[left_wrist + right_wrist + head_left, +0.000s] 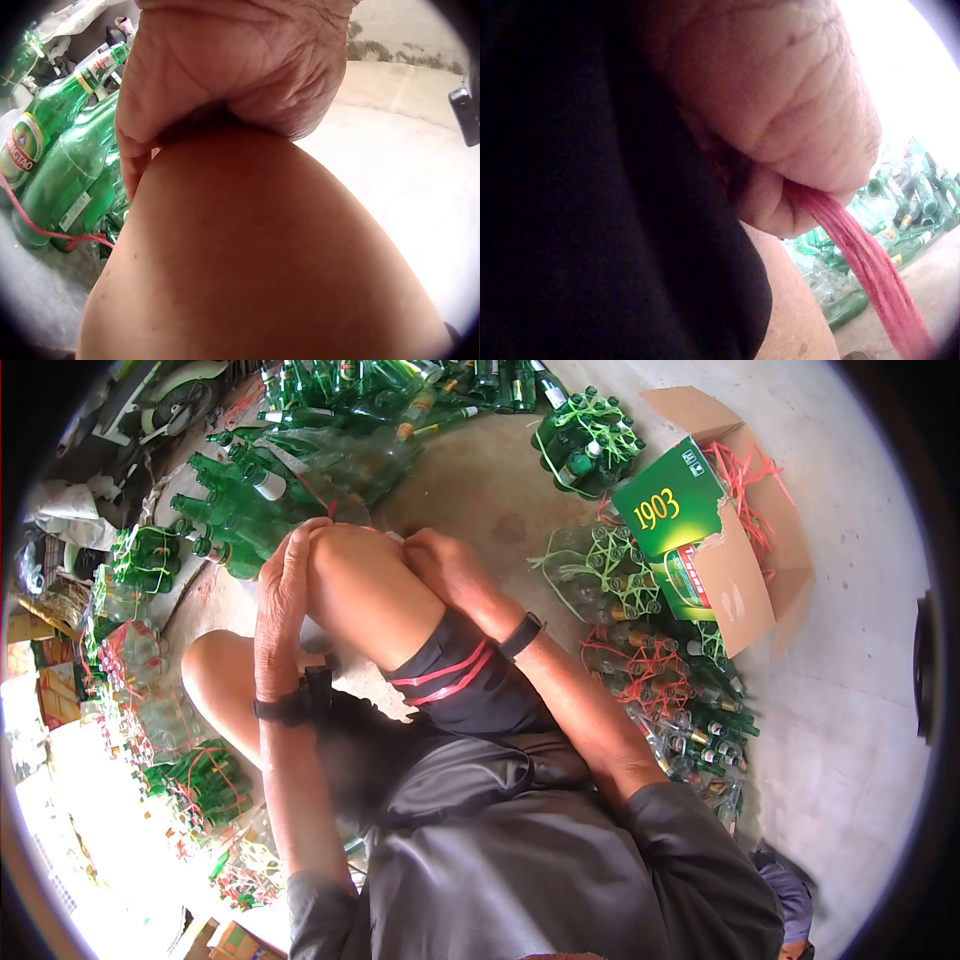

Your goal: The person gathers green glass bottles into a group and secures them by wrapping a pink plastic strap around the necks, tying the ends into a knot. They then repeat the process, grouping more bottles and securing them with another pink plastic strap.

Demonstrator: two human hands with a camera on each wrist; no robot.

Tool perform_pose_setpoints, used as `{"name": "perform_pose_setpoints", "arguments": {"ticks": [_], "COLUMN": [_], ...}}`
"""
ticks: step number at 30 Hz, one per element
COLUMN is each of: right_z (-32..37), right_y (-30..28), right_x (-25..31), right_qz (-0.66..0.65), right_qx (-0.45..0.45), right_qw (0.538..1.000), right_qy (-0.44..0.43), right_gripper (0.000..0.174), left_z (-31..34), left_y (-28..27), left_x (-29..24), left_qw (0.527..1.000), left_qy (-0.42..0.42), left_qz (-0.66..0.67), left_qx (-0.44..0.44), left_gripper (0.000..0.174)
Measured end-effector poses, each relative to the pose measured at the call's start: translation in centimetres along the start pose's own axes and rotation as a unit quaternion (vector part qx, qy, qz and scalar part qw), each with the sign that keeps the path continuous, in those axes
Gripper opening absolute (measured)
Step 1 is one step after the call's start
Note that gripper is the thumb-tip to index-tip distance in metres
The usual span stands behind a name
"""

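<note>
My right hand [450, 568] is beside the raised knee, its fingers curled round a strip of red plastic twine [870, 266] that trails down from the fist in the right wrist view. Over the other side of the same knee [350, 560] lies my left hand [286, 575], its fingertips hidden in the left wrist view. A bit of red shows right by those fingertips in the head view; whether they pinch it I cannot tell. Just beyond, a group of green beer bottles [235, 510] lies tilted, with a red strand [45, 231] across them in the left wrist view.
More loose green bottles [340, 385] are heaped ahead. Bundles tied with green twine [590, 440] and red twine [640, 665] line the right side. An opened cardboard box [740, 575] holding red twine stands there. Further bundles [200, 780] sit at the left.
</note>
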State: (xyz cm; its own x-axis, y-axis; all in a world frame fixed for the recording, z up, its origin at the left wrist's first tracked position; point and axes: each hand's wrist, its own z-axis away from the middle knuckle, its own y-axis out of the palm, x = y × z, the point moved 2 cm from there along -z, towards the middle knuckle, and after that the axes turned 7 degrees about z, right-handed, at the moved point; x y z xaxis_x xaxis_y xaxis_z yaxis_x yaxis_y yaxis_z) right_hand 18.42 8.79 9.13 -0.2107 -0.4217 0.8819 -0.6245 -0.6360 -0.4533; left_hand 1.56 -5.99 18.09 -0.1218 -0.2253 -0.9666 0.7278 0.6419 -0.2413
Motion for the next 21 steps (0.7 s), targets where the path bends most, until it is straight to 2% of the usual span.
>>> {"name": "perform_pose_setpoints", "arguments": {"ticks": [12,15,17,21], "right_z": [0.1,0.1,0.0,-0.1], "right_y": [0.1,0.2,0.3,0.6], "right_x": [0.0,-0.2,-0.3,-0.7], "right_qz": [0.011,0.015,0.017,0.010], "right_qx": [0.000,0.030,-0.004,-0.008], "right_qw": [1.000,0.999,1.000,1.000], "right_qy": [0.005,0.030,-0.002,-0.009], "right_gripper": [0.021,0.021,0.019,0.019], "left_z": [0.4,0.3,0.3,0.4], "left_y": [0.2,0.2,0.2,0.2], "left_x": [-0.5,-0.1,-0.1,-0.1], "left_qw": [1.000,0.999,0.999,0.999], "left_qy": [-0.012,-0.017,-0.022,-0.017], "left_qz": [0.018,0.027,0.035,0.034], "left_qx": [0.005,-0.001,-0.006,0.002], "left_gripper": [0.050,0.051,0.052,0.052]}}
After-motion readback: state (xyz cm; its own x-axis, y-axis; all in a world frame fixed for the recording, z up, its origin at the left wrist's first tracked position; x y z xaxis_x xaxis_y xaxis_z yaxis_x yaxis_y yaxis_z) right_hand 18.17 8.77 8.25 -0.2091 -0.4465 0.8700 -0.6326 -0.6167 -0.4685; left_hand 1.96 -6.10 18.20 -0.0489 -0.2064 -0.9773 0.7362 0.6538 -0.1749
